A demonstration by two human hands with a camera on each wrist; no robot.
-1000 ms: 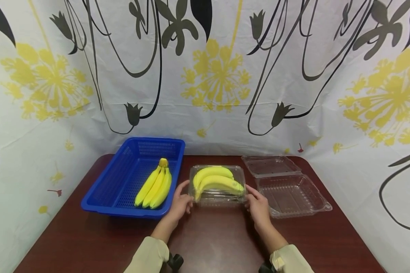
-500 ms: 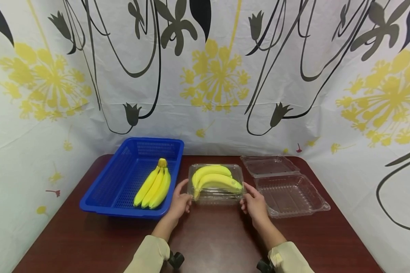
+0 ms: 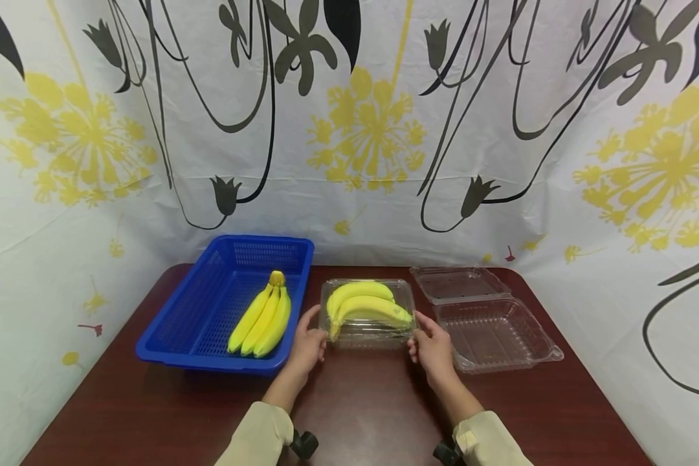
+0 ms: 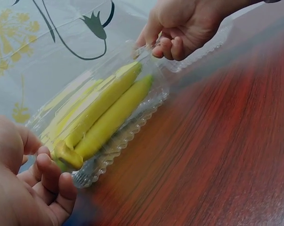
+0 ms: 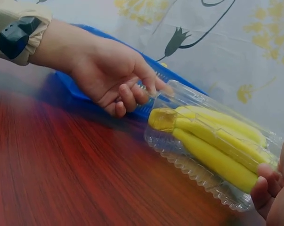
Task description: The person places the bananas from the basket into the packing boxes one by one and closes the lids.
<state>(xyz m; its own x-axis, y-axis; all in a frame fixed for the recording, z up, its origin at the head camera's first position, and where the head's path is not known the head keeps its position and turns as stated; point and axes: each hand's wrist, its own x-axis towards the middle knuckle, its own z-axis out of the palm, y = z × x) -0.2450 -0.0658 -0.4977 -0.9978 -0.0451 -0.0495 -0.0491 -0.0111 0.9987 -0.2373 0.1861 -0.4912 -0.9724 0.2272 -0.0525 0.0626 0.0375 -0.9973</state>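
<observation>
A clear plastic clamshell container (image 3: 373,337) with its lid down holds a bunch of yellow bananas (image 3: 364,304). My left hand (image 3: 305,346) pinches its left end, thumb and fingers at the rim, as the left wrist view shows close up. At the opposite end my right hand (image 3: 433,346) grips the rim in the same way. In the right wrist view the joined stem end of the bananas (image 5: 217,146) lies near the left hand. Whether the container's base touches the table cannot be told.
To the left stands a blue plastic basket (image 3: 210,310) with another bunch of bananas (image 3: 262,317) in it. A second clear container (image 3: 495,330) lies with its lid folded back on the right. The brown table (image 3: 361,401) meets a patterned cloth (image 3: 373,220) behind.
Both hands keep their hold on the container. It has shifted very slightly left and back in the head view, partly with the view itself.
</observation>
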